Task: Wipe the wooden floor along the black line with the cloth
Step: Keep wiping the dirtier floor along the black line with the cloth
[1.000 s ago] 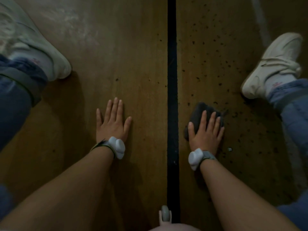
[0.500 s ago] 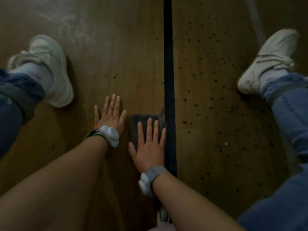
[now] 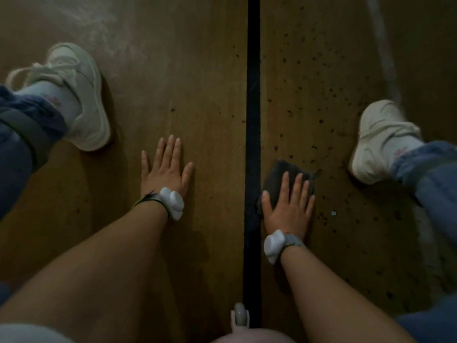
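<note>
Grey cloth (image 3: 279, 174), three o'clock of the black line (image 3: 252, 107), lies under the flat, straight-fingered right hand (image 3: 289, 209). The left hand (image 3: 165, 169) rests spread on the wooden floor (image 3: 197, 82). Mid-wipe; the next stroke likely carries the specks (image 3: 321, 121) toward twelve.

The cloth (image 3: 279, 174) has been carried back across the black line (image 3: 253, 120) toward 3 o'clock. Half a second ago it was pressed flat under the right hand (image 3: 288, 206) on the 9 o'clock side of the line, just beside the left hand (image 3: 165, 169). Now both are found on the speckled 3 o'clock side, where they had been a second ago, and the line is again set between the two hands. The right shoe (image 3: 376, 142) is seen lower in the view, at 2 o'clock of the cloth. The left shoe (image 3: 84, 100), cut off at the corner a second ago, is shown whole.
</note>
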Demonstrator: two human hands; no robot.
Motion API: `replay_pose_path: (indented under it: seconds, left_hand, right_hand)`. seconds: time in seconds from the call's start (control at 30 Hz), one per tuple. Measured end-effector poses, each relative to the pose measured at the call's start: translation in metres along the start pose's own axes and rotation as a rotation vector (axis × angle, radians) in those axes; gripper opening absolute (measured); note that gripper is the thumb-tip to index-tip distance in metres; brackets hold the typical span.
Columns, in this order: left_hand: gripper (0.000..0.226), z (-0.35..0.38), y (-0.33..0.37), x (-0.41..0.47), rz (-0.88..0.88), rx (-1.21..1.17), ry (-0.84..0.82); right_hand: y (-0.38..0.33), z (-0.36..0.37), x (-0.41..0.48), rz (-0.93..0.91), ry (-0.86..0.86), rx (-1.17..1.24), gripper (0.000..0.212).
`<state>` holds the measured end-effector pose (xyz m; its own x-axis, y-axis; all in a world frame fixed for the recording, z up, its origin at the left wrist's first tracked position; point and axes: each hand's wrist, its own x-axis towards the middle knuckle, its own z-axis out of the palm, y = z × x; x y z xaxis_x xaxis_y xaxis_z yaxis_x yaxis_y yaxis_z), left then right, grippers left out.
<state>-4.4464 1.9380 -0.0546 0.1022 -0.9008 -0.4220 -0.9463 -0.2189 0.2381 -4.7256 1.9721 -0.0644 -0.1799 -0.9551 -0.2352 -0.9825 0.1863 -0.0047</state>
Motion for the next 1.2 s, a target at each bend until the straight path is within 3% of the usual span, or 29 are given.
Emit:
replay_pose_path:
  seconds: [0.4,0.6,0.73,0.87,0.97,1.1,1.2]
  left_hand:
    - [0.070,-0.002,-0.004,-0.004,0.021,-0.035,0.056]
    - [0.063,0.013,-0.017,-0.052,-0.018,-0.029,0.115]
    - [0.061,0.028,-0.013,-0.077,-0.125,-0.071,0.098]
    - [0.060,0.036,-0.016,-0.082,-0.127,-0.048,0.101]
    - [0.060,0.042,-0.015,-0.082,-0.137,-0.022,0.144]
    - [0.061,0.042,-0.017,-0.081,-0.125,-0.011,0.130]
    - [0.063,0.042,-0.020,-0.079,-0.107,-0.011,0.106]
  right_hand:
    - [-0.011,0.003,0.001,0.010,0.098,0.078,0.072]
    - [-0.012,0.006,0.000,-0.007,0.060,0.049,0.069]
    - [-0.036,0.004,-0.032,-0.113,0.006,0.012,0.066]
    - [-0.083,0.009,-0.083,-0.361,-0.153,-0.026,0.068]
    - [-0.100,0.024,-0.114,-0.537,-0.160,-0.028,0.069]
    - [-0.087,0.027,-0.108,-0.567,-0.152,-0.033,0.071]
    - [-0.061,0.018,-0.093,-0.458,-0.174,-0.018,0.069]
